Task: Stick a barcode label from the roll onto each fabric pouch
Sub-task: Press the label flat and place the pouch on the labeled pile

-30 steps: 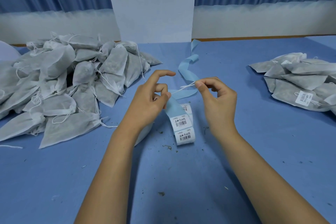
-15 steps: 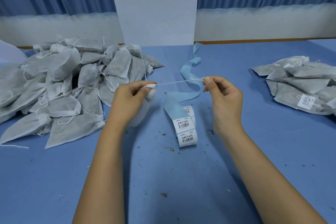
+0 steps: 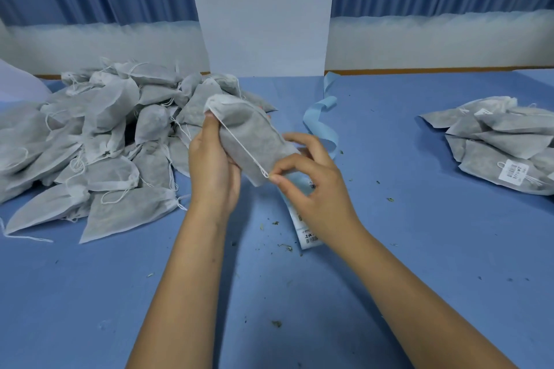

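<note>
**A:** What lies well left of the label roll (image 3: 308, 237)?

**B:** The heap of bare pouches (image 3: 99, 144), drawstrings trailing. None that I can see carries a barcode, so I judge it to be the supply.

**A:** And nearer the roll?

**B:** Just up and left of it the left hand (image 3: 214, 165) holds one pouch (image 3: 248, 135) off the table (image 3: 269, 308). The fingers wrap round behind it and the thumb presses on its gathered mouth. The flat face is turned up towards the camera, probably to give a label somewhere to sit.

**A:** The drawstring (image 3: 242, 147)?

**B:** It runs taut down across that face to the lower corner. There the right hand (image 3: 311, 180), directly over the roll, pinches the end between thumb and forefinger, and the other fingers are loosely curled and hold nothing. I read this as cinching or straightening the cord so it won't lie where a label would go.

**A:** So no label is picked?

**B:** None in either hand. The roll lies on the table, mostly hidden under the right wrist, with only its printed end showing. Its spent blue backing strip (image 3: 322, 126) curls away beyond it, out of the way.

**A:** Far right of the roll?

**B:** The smaller stack of pouches (image 3: 497, 141), one of which shows a white barcode label (image 3: 514, 173). Finished ones, I'd say, kept apart from the supply.
</note>
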`<state>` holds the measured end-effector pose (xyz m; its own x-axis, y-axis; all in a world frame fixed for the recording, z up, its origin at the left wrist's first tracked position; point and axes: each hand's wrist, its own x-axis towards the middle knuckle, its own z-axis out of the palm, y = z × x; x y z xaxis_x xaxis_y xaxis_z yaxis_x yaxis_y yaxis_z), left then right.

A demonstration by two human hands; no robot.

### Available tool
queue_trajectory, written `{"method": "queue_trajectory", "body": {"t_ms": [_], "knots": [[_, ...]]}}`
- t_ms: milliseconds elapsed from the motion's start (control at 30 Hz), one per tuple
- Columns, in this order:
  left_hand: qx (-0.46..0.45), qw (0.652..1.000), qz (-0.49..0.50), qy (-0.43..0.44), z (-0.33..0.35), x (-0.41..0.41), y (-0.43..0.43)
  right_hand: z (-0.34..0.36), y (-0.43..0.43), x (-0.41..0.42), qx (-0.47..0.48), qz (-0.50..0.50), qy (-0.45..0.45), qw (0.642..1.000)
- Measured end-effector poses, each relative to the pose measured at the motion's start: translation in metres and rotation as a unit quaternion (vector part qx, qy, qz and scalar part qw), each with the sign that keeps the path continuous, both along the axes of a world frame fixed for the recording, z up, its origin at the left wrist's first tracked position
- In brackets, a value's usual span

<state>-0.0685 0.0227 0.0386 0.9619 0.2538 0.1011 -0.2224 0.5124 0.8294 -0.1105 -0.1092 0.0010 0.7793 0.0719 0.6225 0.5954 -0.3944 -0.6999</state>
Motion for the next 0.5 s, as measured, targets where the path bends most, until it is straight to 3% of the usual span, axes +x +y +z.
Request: {"method": "queue_trajectory", "body": {"t_ms": [100, 267, 367, 500], "knots": [[0.011, 0.998, -0.062, -0.025, 0.002, -0.001, -0.001, 0.001, -0.001, 0.001, 0.047, -0.003, -0.012, 0.999], [0.238, 0.957, -0.138, -0.088, -0.010, -0.005, -0.004, 0.005, -0.011, 0.005, 0.164, -0.039, 0.033, 0.985], [0.297, 0.942, -0.091, -0.126, -0.017, -0.002, -0.010, 0.007, -0.015, 0.005, 0.172, -0.018, 0.069, 0.982], [0.338, 0.920, 0.050, -0.191, -0.021, 0.002, -0.011, 0.010, -0.026, 0.006, 0.146, 0.021, 0.135, 0.980]]}}
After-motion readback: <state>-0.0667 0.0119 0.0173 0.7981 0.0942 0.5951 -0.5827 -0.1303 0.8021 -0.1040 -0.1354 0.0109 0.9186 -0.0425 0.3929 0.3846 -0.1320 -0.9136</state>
